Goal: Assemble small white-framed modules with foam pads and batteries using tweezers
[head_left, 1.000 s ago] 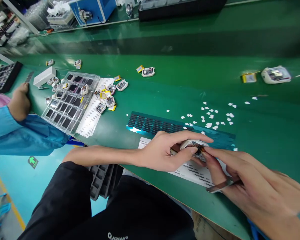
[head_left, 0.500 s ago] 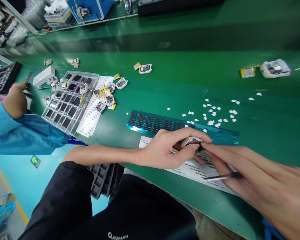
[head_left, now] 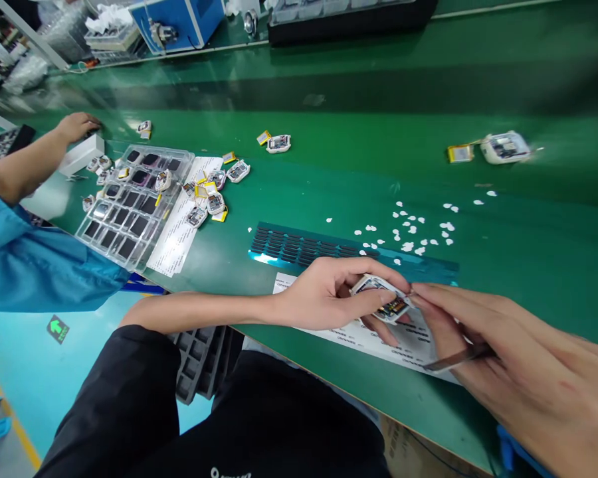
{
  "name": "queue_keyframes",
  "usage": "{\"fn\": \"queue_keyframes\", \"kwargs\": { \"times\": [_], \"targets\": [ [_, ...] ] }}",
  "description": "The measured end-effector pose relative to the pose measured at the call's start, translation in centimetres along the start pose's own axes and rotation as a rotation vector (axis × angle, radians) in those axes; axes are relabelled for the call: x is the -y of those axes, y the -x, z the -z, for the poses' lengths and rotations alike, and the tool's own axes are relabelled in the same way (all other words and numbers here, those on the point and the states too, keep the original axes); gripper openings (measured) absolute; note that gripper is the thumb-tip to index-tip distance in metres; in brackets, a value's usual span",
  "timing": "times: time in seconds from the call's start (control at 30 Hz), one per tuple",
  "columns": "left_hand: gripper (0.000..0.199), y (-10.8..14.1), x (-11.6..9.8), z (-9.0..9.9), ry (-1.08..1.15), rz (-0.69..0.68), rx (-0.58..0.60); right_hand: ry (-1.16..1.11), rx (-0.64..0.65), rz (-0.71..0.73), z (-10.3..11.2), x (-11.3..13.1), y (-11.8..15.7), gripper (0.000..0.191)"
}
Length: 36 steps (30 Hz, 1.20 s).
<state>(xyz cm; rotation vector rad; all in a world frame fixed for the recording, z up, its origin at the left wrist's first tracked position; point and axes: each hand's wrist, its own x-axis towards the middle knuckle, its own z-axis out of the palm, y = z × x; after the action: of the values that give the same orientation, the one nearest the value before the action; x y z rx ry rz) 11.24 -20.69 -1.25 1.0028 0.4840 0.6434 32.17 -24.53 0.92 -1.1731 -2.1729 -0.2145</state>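
My left hand (head_left: 329, 292) holds a white-rimmed device housing (head_left: 379, 295) between thumb and fingers, its open side with circuit parts facing up. At the housing's right edge, the thumb and index finger of my right hand (head_left: 493, 325) are pinched together. Metal tweezers (head_left: 451, 360) are tucked in the same hand, tips pointing left. Beneath both hands lies a printed white sheet (head_left: 349, 335). Just beyond them, a blue film strip (head_left: 418, 267) bears rows of black pieces (head_left: 299, 244). Small white stickers (head_left: 407, 246) are scattered behind the strip.
A clear tray (head_left: 114, 236) with dark screens stands left, near several housings with yellow batteries (head_left: 215, 203). Another housing (head_left: 505, 147) sits back right. A co-worker's hand (head_left: 80, 125) and blue sleeve (head_left: 44, 252) are at far left. A black tray (head_left: 349, 23) is at the back.
The housing in my left hand has tilted so its inner circuit side faces up. The tweezers have turned slightly in my right hand. The co-worker's arm has reached further back. The view has shifted slightly.
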Motion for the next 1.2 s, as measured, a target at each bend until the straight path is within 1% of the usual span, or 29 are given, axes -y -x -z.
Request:
{"fn": "queue_keyframes", "kwargs": {
  "times": [0.07, 0.2, 0.3, 0.37, 0.47, 0.57, 0.63, 0.67, 0.73, 0.83, 0.93, 1.07, 1.13, 1.2],
  "targets": [
    [0.025, 0.0, -0.1, 0.1, 0.008, -0.007, 0.005, -0.017, 0.02, 0.023, 0.2, 0.1, -0.1, 0.072],
    [0.027, 0.0, -0.1, 0.2, -0.011, 0.014, -0.018, -0.034, 0.125, -0.033, 0.7, 0.4, -0.1, 0.06],
    [0.025, 0.0, -0.2, 0.1, -0.017, 0.054, -0.033, 0.006, 0.105, -0.033, 0.6, 0.4, 0.3, 0.06],
    [0.024, 0.0, -0.2, 0.1, -0.018, 0.071, -0.045, 0.024, 0.126, -0.032, 0.3, 0.2, 0.6, 0.061],
    [0.023, 0.0, -0.4, -0.1, -0.015, 0.087, -0.077, 0.079, 0.052, -0.048, -0.6, -0.5, 0.8, 0.056],
    [0.024, 0.1, -0.6, -0.1, -0.002, 0.071, -0.122, 0.124, -0.03, -0.107, -1.3, -1.0, 0.6, 0.049],
    [0.025, 0.1, -0.7, 0.0, 0.027, 0.046, -0.132, 0.129, -0.031, -0.126, -1.4, -1.1, 0.4, 0.053],
    [0.026, 0.1, -0.8, 0.1, 0.044, 0.04, -0.128, 0.131, -0.035, -0.106, -1.4, -1.1, 0.3, 0.057],
    [0.025, 0.1, -1.0, 0.3, 0.071, 0.046, -0.113, 0.139, -0.057, -0.022, -1.3, -0.9, 0.1, 0.064],
    [0.022, 0.2, -1.1, 0.2, 0.063, 0.067, -0.086, 0.133, -0.033, 0.059, -1.3, -0.7, 0.2, 0.068],
    [0.02, 0.2, -1.1, 0.0, 0.003, 0.086, -0.076, 0.113, -0.035, 0.076, -1.3, -0.7, 0.4, 0.074],
    [0.016, 0.2, -0.9, -0.1, -0.047, 0.089, -0.096, 0.141, -0.042, 0.101, -1.2, -1.1, 0.6, 0.082],
    [0.015, 0.2, -0.8, -0.1, -0.062, 0.085, -0.106, 0.139, -0.029, 0.112, -1.0, -1.1, 0.8, 0.083],
    [0.015, 0.1, -0.8, -0.2, -0.09, 0.069, -0.123, 0.129, 0.019, 0.095, -0.8, -1.0, 1.1, 0.084]
  ]
}}
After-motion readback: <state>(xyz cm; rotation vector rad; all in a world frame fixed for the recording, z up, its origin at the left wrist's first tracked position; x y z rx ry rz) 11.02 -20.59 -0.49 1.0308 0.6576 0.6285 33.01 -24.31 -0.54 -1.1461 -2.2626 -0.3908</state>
